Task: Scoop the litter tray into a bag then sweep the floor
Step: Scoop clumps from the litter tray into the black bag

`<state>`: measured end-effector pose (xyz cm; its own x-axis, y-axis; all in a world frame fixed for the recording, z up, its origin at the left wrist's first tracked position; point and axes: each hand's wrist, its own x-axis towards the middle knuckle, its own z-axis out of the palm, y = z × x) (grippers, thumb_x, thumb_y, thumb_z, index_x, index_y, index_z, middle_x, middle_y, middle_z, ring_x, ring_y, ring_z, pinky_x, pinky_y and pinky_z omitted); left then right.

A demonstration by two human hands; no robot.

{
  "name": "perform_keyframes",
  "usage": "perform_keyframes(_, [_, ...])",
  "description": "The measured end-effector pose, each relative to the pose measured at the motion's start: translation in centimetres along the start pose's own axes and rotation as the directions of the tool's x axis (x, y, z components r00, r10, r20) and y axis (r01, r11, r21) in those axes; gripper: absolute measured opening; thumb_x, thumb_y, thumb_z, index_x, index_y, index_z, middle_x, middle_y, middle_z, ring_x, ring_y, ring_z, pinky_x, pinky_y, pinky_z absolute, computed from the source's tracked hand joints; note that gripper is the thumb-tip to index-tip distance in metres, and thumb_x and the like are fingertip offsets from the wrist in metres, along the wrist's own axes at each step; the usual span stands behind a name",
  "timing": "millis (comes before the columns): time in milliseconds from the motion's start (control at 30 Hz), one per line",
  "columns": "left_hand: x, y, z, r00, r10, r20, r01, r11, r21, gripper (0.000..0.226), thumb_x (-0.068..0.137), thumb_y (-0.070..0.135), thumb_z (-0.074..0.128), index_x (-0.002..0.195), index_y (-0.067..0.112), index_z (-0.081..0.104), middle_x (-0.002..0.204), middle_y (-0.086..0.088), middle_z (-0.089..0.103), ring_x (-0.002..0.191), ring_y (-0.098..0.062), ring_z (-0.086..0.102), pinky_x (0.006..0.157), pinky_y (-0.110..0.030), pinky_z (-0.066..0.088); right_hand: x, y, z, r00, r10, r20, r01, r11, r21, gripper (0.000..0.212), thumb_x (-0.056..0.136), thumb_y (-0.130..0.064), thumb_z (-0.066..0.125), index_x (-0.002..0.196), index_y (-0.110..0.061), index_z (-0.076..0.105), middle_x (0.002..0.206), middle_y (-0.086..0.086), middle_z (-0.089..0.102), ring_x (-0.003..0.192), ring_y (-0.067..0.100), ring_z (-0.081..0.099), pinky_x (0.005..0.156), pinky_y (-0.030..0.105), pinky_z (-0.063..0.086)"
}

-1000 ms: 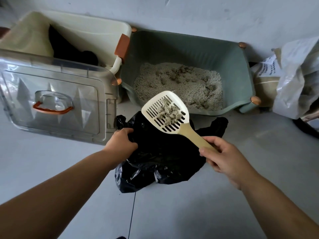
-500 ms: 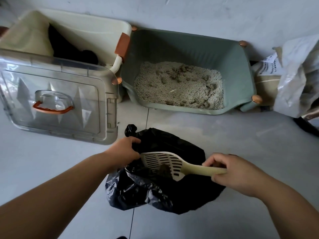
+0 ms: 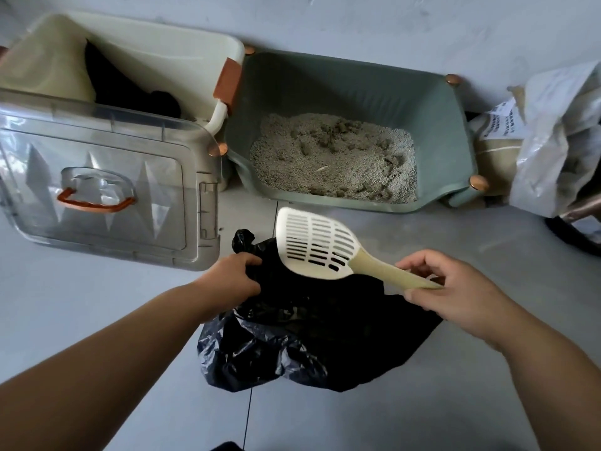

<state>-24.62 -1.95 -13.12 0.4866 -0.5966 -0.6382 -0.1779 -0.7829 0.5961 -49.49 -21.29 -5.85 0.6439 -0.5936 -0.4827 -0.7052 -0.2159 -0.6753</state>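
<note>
wall (image 3: 390, 21): pale grey | floor (image 3: 422, 418): grey tiles, dark joint

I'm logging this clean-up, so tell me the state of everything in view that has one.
Scoop: empty, held in the right hand.
Black bag: open, left hand grips its rim.
Litter tray: uncovered, clumps in the litter.
Cream bin: open, no lid on.

Soft, dim daylight, faint shadows, glare on the clear lid (image 3: 107, 190), wide-angle edge bending.

Bare floor strip (image 3: 422, 229) between black bag (image 3: 309, 346) and litter tray (image 3: 354, 207); transparent lid (image 3: 107, 177) left, sacks (image 3: 553, 151) right.
</note>
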Motion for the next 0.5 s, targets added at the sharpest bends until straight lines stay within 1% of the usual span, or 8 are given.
perform_keyframes(67, [0.1,0.1,0.2,1.000,0.007,0.008,-0.007,1.000,0.008,0.060,0.084,0.002,0.061,0.141,0.017,0.047,0.111,-0.008,0.061,0.062,-0.010,0.056,0.052,-0.017,0.042,0.2,-0.2,0.2,0.998,0.062,0.000,-0.061,0.979,0.195,0.032,0.082,-0.006,0.067,0.099,-0.033,0.066,0.072,-0.003,0.062,0.055,0.009,0.051,0.048,0.024,0.039])
perform_keyframes(100, [0.1,0.2,0.3,1.000,0.012,0.018,-0.012,1.000,0.008,0.061,0.083,0.002,0.061,0.141,0.017,0.047,0.109,-0.008,0.062,0.063,-0.011,0.058,0.052,-0.018,0.045,0.3,-0.4,0.2,0.995,0.095,-0.014,-0.085,0.945,0.316,0.030,0.085,-0.005,0.064,0.104,-0.028,0.066,0.069,0.002,0.058,0.054,0.010,0.048,0.044,0.024,0.035])
perform_keyframes(167, [0.3,0.5,0.7,0.999,0.023,0.038,-0.023,1.000,0.001,0.061,0.083,0.002,0.061,0.141,0.017,0.047,0.103,-0.006,0.064,0.064,-0.013,0.063,0.053,-0.022,0.050,0.8,-1.4,-0.1,0.986,0.162,-0.022,-0.120,0.805,0.581,0.025,0.091,-0.003,0.057,0.112,-0.017,0.063,0.075,0.007,0.057,0.051,0.010,0.044,0.038,0.021,0.029])
perform_keyframes(233, [0.3,0.8,1.1,0.998,0.038,0.043,-0.038,0.999,0.010,0.061,0.083,0.002,0.061,0.140,0.018,0.048,0.101,-0.005,0.065,0.072,-0.017,0.066,0.064,-0.029,0.058,1.5,-2.9,-0.7,0.980,0.196,0.027,-0.145,0.621,0.771,0.025,0.093,0.000,0.047,0.113,-0.008,0.060,0.081,0.012,0.058,0.049,0.009,0.044,0.032,0.016,0.026])
perform_keyframes(300, [0.4,0.9,1.2,0.998,0.050,0.037,-0.051,0.999,0.018,0.061,0.083,0.003,0.061,0.140,0.018,0.048,0.107,-0.006,0.064,0.082,-0.018,0.068,0.076,-0.032,0.060,2.4,-4.6,-1.6,0.973,0.203,0.110,-0.195,0.462,0.865,0.024,0.092,0.001,0.039,0.107,-0.001,0.057,0.082,0.013,0.056,0.047,0.007,0.045,0.028,0.013,0.025])
perform_keyframes(333, [0.5,1.0,1.3,0.998,0.055,0.037,-0.056,0.998,0.020,0.062,0.082,0.003,0.061,0.141,0.019,0.049,0.111,-0.008,0.064,0.083,-0.018,0.068,0.076,-0.032,0.059,2.9,-5.5,-2.0,0.963,0.212,0.165,-0.237,0.379,0.895,0.022,0.092,0.000,0.037,0.104,0.002,0.055,0.081,0.014,0.055,0.046,0.006,0.046,0.027,0.012,0.025])
perform_keyframes(433, [0.7,1.3,1.4,0.997,0.065,0.045,-0.067,0.997,0.031,0.061,0.083,0.005,0.061,0.140,0.021,0.048,0.115,-0.007,0.063,0.074,-0.013,0.064,0.061,-0.022,0.053,4.4,-7.7,-2.9,0.915,0.242,0.322,-0.363,0.149,0.920,0.017,0.088,-0.002,0.037,0.097,0.006,0.049,0.081,0.016,0.052,0.039,0.006,0.048,0.025,0.012,0.025])
perform_keyframes(500, [0.9,1.4,1.4,0.997,0.070,0.043,-0.071,0.997,0.020,0.061,0.083,0.005,0.060,0.140,0.022,0.048,0.113,-0.005,0.063,0.073,-0.013,0.065,0.058,-0.020,0.052,5.5,-8.9,-3.2,0.895,0.244,0.374,-0.390,0.018,0.921,0.014,0.078,0.002,0.040,0.091,0.001,0.046,0.084,0.014,0.049,0.036,0.008,0.049,0.025,0.013,0.026])
